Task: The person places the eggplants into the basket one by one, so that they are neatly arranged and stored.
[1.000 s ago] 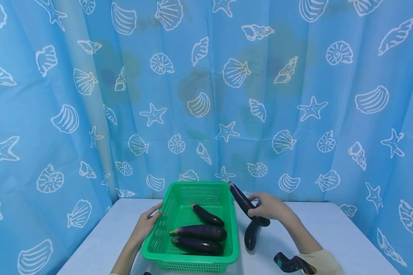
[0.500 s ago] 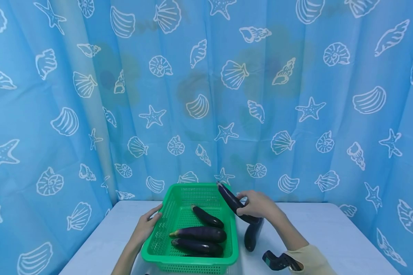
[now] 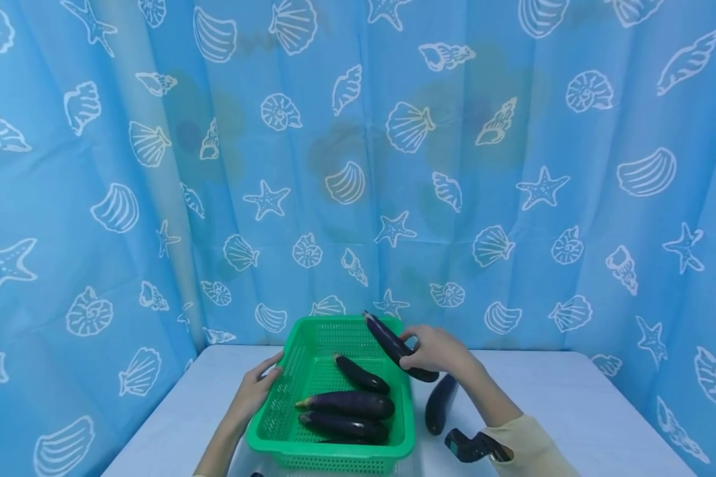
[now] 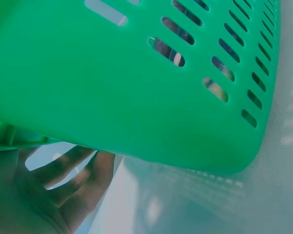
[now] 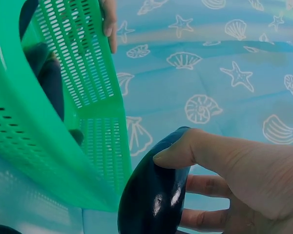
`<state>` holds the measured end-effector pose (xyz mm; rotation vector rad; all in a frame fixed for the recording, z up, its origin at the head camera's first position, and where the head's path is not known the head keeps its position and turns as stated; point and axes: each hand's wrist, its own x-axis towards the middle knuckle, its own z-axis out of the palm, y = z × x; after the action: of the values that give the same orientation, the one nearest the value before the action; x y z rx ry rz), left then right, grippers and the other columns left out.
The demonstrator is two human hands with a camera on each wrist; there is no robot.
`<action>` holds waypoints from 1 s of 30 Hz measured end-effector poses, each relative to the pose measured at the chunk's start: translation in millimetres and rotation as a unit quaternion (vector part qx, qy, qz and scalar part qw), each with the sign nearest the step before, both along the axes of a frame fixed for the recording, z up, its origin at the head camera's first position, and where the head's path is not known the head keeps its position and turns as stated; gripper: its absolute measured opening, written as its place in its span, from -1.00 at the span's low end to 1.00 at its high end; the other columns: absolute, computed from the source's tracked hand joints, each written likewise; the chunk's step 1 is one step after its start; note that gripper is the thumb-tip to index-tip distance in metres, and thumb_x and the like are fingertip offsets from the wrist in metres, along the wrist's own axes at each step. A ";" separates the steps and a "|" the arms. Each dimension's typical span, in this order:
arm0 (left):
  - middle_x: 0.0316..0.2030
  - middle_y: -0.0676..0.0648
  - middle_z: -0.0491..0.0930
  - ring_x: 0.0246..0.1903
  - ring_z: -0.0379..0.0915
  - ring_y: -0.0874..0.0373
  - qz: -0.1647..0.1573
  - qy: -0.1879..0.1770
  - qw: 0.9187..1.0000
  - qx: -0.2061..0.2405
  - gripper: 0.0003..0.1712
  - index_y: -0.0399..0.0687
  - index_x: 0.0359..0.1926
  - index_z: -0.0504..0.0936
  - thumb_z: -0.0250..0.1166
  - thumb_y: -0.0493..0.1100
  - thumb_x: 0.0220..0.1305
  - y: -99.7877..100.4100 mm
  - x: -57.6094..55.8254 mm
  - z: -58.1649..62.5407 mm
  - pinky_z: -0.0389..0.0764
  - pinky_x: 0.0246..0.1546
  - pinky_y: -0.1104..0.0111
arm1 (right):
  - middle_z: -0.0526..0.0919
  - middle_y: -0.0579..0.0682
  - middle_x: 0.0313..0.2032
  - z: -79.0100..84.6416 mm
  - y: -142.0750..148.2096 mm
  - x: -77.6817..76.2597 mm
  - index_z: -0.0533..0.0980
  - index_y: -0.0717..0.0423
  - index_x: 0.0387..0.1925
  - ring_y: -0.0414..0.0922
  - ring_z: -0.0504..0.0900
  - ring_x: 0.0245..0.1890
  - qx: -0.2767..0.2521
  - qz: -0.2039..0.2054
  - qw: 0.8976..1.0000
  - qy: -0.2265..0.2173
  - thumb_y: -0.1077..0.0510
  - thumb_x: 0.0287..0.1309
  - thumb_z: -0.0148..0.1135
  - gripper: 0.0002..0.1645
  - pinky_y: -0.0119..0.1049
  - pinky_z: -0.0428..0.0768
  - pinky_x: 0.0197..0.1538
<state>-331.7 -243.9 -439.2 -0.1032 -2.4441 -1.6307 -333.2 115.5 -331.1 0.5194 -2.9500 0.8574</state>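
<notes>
In the head view, my right hand (image 3: 435,350) grips a dark, glossy eggplant (image 3: 388,338) between thumb and fingers. The eggplant slants over the right rim of a green plastic basket (image 3: 408,424), stem end over the inside. The right wrist view shows the thumb across the held eggplant (image 5: 154,190). My left hand (image 3: 253,394) touches the basket's left side, its fingers fairly straight. Up close in the left wrist view, the left hand (image 4: 63,190) has its fingers under the rim. Inside the basket lie several eggplants (image 3: 349,405), one mostly hidden by the front rim.
Another eggplant (image 3: 440,405) lies on the white table (image 3: 549,411) right of the basket, below my right wrist. A small dark tip (image 3: 256,474) shows at the bottom edge of the head view. A blue shell-patterned curtain (image 3: 453,232) hangs behind the table.
My right hand has moved left with the eggplant, from beside the basket to its right rim. The left hand has stayed at the basket's left side. The eggplants inside lie as before.
</notes>
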 end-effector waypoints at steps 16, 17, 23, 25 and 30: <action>0.35 -0.32 0.36 0.20 0.48 -0.20 -0.001 -0.004 1.000 0.000 -0.47 0.02 0.42 0.36 0.03 0.00 0.51 0.3 0.3 0.3 0.58 0.08 0.08 | 0.71 -0.06 -0.33 3.5 -19.9 1.6 0.58 -0.01 0.06 -0.19 0.62 -0.41 0.018 0.014 1.000 0.013 0.04 -0.01 0.45 -0.48 -0.25 0.59 -0.34; 0.36 -0.31 0.35 0.22 0.47 -0.21 0.000 -0.005 1.000 -0.002 -0.47 0.03 0.42 0.35 0.02 0.01 0.51 0.0 0.4 0.2 0.56 0.11 0.07 | 0.71 -0.07 -0.35 3.6 -21.5 1.3 0.58 -0.01 0.06 -0.19 0.61 -0.42 0.018 0.017 1.000 0.013 0.05 -0.01 0.45 -0.47 -0.26 0.58 -0.34; 0.38 -0.30 0.33 0.23 0.45 -0.21 0.002 -0.006 1.000 0.000 -0.47 0.04 0.42 0.35 0.02 0.01 0.51 -1.8 -1.2 -0.5 0.55 0.12 0.06 | 0.67 -0.08 -0.38 4.9 -29.3 2.1 0.58 -0.01 0.07 -0.18 0.55 -0.47 0.027 0.031 0.999 0.019 0.06 0.00 0.43 -0.47 -0.30 0.49 -0.42; 0.37 -0.29 0.34 0.22 0.47 -0.20 0.003 -0.004 1.000 0.004 -0.47 0.03 0.42 0.36 0.03 0.00 0.51 -1.7 -1.8 -0.5 0.57 0.10 0.08 | 0.66 -0.09 -0.39 4.8 -31.3 2.9 0.58 -0.01 0.08 -0.17 0.53 -0.48 0.031 0.034 0.999 0.022 0.05 0.01 0.43 -0.47 -0.30 0.46 -0.45; 0.37 -0.28 0.35 0.22 0.47 -0.21 0.000 0.002 1.000 0.006 -0.48 0.00 0.41 0.37 0.04 -0.02 0.51 -0.7 -2.8 -0.3 0.57 0.10 0.08 | 0.65 -0.10 -0.44 1.9 -36.3 3.4 0.58 -0.01 0.07 -0.17 0.53 -0.50 0.019 0.043 0.999 0.015 0.07 0.02 0.42 -0.48 -0.31 0.46 -0.47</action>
<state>-334.4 -244.7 -439.5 -0.1053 -2.4310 -1.6425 -329.8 79.2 -329.2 0.6590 -2.9405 0.7943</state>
